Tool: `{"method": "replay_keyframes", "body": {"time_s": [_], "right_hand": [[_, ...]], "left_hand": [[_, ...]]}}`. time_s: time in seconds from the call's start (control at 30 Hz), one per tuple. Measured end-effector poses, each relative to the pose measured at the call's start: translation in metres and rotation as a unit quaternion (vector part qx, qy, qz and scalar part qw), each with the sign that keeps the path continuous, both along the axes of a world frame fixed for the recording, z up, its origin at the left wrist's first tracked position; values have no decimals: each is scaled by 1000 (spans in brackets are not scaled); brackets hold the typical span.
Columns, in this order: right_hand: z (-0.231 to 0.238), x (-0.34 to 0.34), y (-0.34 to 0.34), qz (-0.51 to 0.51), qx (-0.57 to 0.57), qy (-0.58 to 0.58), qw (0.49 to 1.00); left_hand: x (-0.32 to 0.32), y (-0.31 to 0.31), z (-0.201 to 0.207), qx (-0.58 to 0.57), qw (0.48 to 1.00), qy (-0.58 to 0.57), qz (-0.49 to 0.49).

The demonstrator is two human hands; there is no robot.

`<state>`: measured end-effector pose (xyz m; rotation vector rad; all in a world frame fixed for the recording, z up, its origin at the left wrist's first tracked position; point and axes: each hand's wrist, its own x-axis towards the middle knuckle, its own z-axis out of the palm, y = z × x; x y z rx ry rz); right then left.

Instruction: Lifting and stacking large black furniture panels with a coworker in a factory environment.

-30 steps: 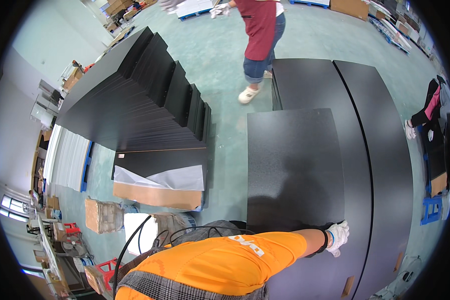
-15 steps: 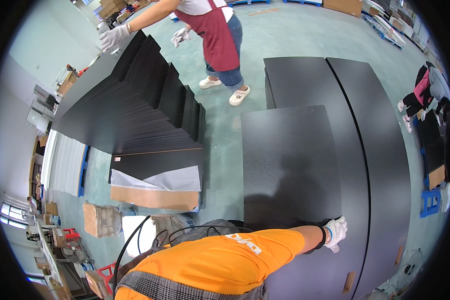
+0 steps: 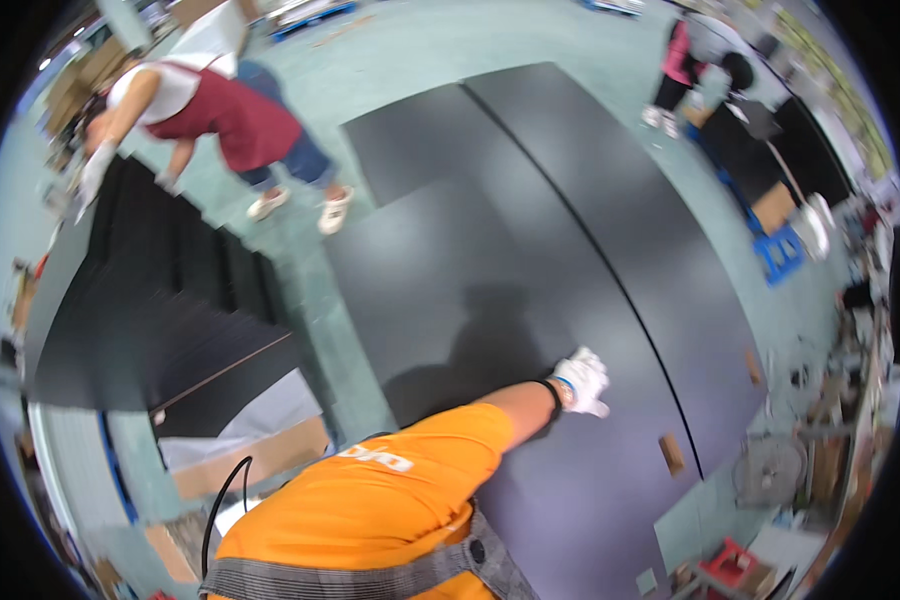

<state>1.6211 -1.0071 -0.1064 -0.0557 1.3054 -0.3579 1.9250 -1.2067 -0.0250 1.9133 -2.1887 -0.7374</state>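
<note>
My left hand, in a white glove with a dark band at the wrist, reaches to the right over a large dark grey panel. This panel lies on top of longer dark panels set side by side with a narrow black gap between them. The hand is near the upper panel's near right corner; its thumb stands apart from loosely bent fingers, and nothing shows in it. Whether it touches the surface I cannot tell. My right hand is out of sight.
At the left stands a tall stack of black panels; a co-worker in a dark red apron bends over it, gloved hands at its top. Another person bends at the far right beside dark boards. A red stool stands lower right.
The view has swung to the right, so the scene sits further left. The co-worker now leans lower over the black stack. My left hand stays near the same part of the panels.
</note>
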Motion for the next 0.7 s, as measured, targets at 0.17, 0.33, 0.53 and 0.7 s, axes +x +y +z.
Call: {"method": "replay_keyframes", "body": {"time_s": [0.17,0.33,0.53,0.7], "right_hand": [[17,-39,60,-115,0,-13,993],[28,-51,123,-217,-10,-32,975],[14,-44,164,-252,-61,-91,962],[13,-31,157,-376,-51,-128,917]], "left_hand": [[-8,-10,9,9,999,-37,-15],[-13,-22,13,29,994,-92,-56],[5,-47,23,73,981,-139,-111],[19,-47,17,91,977,-179,-67]]}}
